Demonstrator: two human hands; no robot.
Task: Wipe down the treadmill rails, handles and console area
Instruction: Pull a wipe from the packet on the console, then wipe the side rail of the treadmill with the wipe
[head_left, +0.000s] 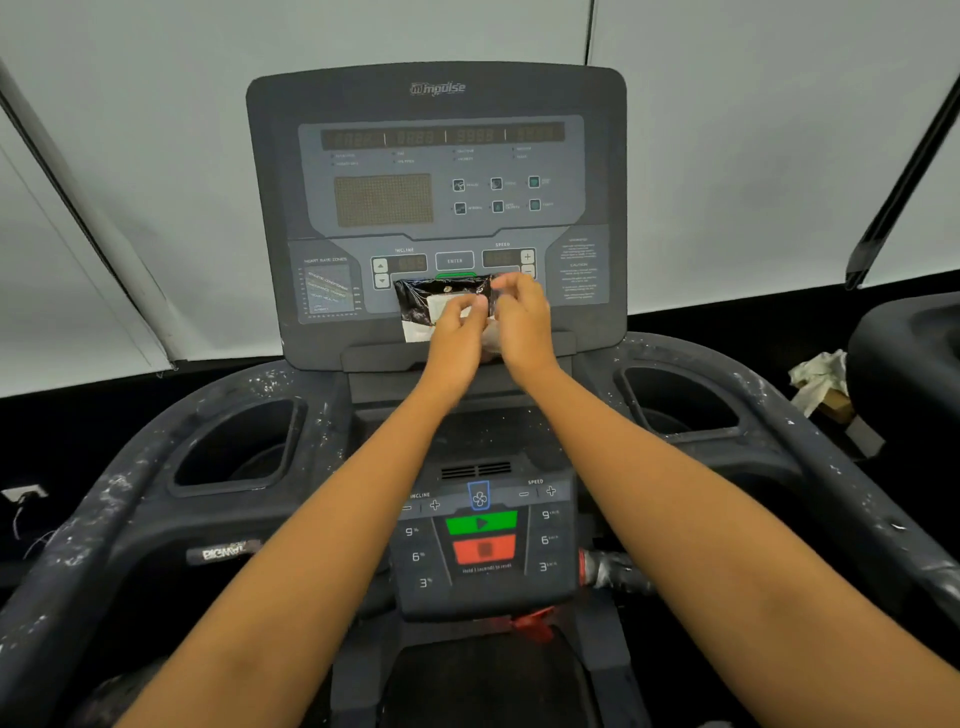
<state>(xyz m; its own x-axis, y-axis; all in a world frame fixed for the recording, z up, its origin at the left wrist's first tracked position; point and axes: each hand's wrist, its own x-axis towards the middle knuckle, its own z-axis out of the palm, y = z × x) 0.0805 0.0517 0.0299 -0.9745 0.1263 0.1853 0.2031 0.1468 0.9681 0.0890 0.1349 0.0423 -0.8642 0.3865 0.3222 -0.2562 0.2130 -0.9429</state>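
Starting nearest, both bare forearms reach forward over the lower control panel (483, 540), which sits well below the hands with its green and red buttons showing. Out to either side of the arms, the left rail (78, 519) and the right rail (831, 467) are flecked all over with white dust and specks, and so are the edges of the cup holders (234, 447) below and outside each hand. By that look none of these surfaces has been wiped yet.

Further on, the left hand (457, 322) and the right hand (524, 317) meet in front of the lower part of the console (436, 208). Both have their fingers curled, pinching a black and white packet (431, 299) between them, the left from below and the right at its upper right corner. It seems to be a wipe packet being opened, though its contents cannot be made out. Neither hand holds a cloth or wipe against any surface.

Far off to the right of the right hand, a crumpled pale cloth (821, 379) lies beside the treadmill.

As a judgement, the job is at the getting-ready step: rails, handles and console all remain to be done
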